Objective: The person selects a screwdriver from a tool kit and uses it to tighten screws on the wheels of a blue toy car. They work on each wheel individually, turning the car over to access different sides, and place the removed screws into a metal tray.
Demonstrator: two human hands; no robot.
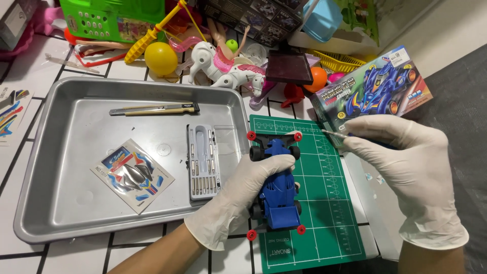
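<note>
Blue toy car (276, 190) gripped in left hand (238, 198).

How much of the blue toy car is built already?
Most looks built: the blue toy car has its body, black wheels and red rollers on. The gloved left hand grips it over the green cutting mat, while the right hand holds a thin tool near its front. The sticker sheet in the metal tray still holds stickers, so decorating seems left.
</note>
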